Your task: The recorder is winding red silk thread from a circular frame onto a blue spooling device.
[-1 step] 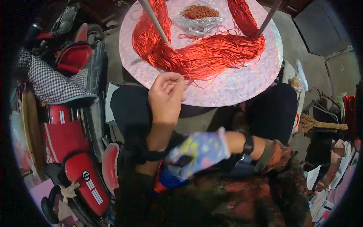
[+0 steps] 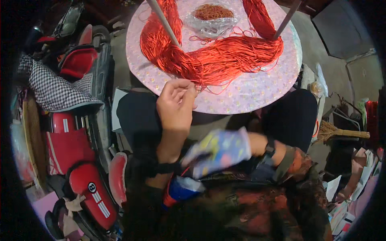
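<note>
A thick skein of red cord (image 2: pixel 225 58) lies curved around two upright rods on a round table. My left hand (image 2: pixel 177 102) is bare and held at the table's near edge, thumb and fingers pinched at the skein's lower side. A loose strand seems to run into that pinch. Over my lap, close to the left forearm, is my right hand (image 2: pixel 219 152) in a flowered glove. Its fingertips are blurred, so their grip is unclear. Just below them sits a rounded blue and white object with a red edge (image 2: pixel 185 188), partly covered by clothing.
The round table (image 2: pixel 229 104) has a pink patterned cover. One rod (image 2: pixel 165 24) stands left, another rod (image 2: pixel 287 20) right. Between them is a clear plastic bag (image 2: pixel 211 20) of brown rubber bands. A red ride-on vehicle (image 2: pixel 92 193) crowds the left; a straw broom (image 2: pixel 341 131) lies right.
My gloved right hand has shifted up and to the right, uncovering more of the blue and white object. My left hand has hardly moved.
</note>
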The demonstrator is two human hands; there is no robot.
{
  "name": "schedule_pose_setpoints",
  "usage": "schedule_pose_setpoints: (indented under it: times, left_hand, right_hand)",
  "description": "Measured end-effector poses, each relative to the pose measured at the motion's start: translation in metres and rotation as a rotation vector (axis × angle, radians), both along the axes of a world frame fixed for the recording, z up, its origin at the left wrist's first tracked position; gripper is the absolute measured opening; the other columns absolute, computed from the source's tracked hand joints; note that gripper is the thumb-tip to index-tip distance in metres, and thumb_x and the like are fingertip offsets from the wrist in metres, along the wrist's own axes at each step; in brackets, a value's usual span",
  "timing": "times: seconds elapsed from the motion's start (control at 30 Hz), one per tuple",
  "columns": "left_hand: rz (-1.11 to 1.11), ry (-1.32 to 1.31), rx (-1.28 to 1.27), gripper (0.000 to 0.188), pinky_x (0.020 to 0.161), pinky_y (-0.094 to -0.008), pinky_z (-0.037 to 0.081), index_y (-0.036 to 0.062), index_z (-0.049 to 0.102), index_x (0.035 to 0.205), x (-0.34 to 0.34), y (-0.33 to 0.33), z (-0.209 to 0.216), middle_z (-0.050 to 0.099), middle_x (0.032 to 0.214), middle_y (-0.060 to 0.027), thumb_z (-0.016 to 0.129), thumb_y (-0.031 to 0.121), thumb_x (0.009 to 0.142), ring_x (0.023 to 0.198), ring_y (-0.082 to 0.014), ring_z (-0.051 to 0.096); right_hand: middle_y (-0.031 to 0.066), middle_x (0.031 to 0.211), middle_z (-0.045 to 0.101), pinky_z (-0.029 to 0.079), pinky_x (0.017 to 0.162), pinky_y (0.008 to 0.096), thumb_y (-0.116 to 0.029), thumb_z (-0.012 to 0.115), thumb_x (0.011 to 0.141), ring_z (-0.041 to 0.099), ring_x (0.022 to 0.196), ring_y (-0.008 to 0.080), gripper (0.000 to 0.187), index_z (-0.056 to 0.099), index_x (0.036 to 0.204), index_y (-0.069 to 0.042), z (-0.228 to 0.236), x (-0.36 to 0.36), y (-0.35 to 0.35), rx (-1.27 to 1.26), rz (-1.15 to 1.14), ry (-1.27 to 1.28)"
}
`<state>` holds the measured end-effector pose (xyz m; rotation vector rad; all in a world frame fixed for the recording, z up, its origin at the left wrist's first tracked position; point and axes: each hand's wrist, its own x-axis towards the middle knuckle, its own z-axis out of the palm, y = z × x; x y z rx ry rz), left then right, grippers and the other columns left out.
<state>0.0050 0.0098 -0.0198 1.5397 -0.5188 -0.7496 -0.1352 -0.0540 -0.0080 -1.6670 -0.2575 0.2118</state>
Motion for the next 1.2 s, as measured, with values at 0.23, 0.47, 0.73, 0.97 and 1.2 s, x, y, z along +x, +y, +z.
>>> schedule_pose_setpoints:
  times: [0.23, 0.47, 0.73, 0.97, 1.2]
  left_hand:
    - [0.031, 0.022, -0.07, 0.017, 0.056, -0.0191, 0.048, -0.0028, 0.055, 0.102, 0.004, -0.013, 0.015, 0.063, 0.092, -0.0098, 0.061, 0.006, 0.088, 0.074, -0.0101, 0.062]
    - [0.052, 0.056, 0.004, 0.016, 0.048, -0.0177, 0.043, -0.0008, 0.056, 0.1, 0.004, -0.008, 0.022, 0.065, 0.088, -0.0103, 0.062, 0.005, 0.086, 0.065, -0.0082, 0.059]
    - [-0.055, -0.022, -0.129, 0.012, 0.055, -0.0173, 0.044, 0.0, 0.058, 0.096, -0.004, -0.015, 0.018, 0.062, 0.085, -0.0052, 0.062, -0.002, 0.086, 0.07, -0.0062, 0.057]
    - [-0.276, -0.416, -0.103, 0.026, 0.068, -0.0212, 0.05, -0.0021, 0.062, 0.111, -0.002, -0.026, 0.025, 0.059, 0.112, -0.0066, 0.059, -0.005, 0.085, 0.083, -0.008, 0.056]
    - [-0.447, -0.279, -0.051, 0.019, 0.067, -0.0213, 0.05, -0.0054, 0.062, 0.105, 0.022, -0.034, 0.011, 0.061, 0.109, -0.0086, 0.061, 0.001, 0.087, 0.077, -0.009, 0.058]
  right_hand:
    - [0.0129, 0.081, 0.068, 0.051, 0.068, 0.0371, -0.038, 0.072, 0.075, 0.067, 0.075, 0.0284, 0.034, 0.066, 0.088, -0.007, -0.082, 0.018, -0.062, -0.453, -1.191, 0.22]
    - [0.0169, 0.082, 0.067, 0.051, 0.067, 0.0405, -0.033, 0.065, 0.082, 0.065, 0.077, 0.0353, 0.027, 0.066, 0.09, -0.008, -0.094, 0.045, -0.067, -0.556, -1.189, 0.174]
    - [0.0062, 0.072, 0.067, 0.05, 0.062, 0.0297, -0.018, 0.068, 0.083, 0.062, 0.064, 0.0127, 0.017, 0.066, 0.09, -0.003, -0.02, -0.013, -0.081, 0.025, -1.038, 0.363]
    - [0.01, 0.076, 0.069, 0.05, 0.063, 0.0307, -0.015, 0.067, 0.083, 0.066, 0.068, 0.0158, 0.015, 0.067, 0.093, -0.003, 0.001, -0.025, -0.076, -0.583, -0.896, -0.08]
    - [0.0035, 0.074, 0.06, 0.045, 0.056, 0.023, -0.021, 0.061, 0.088, 0.058, 0.068, 0.0118, 0.018, 0.06, 0.092, -0.003, 0.038, -0.001, -0.094, 0.323, -0.923, 0.396]
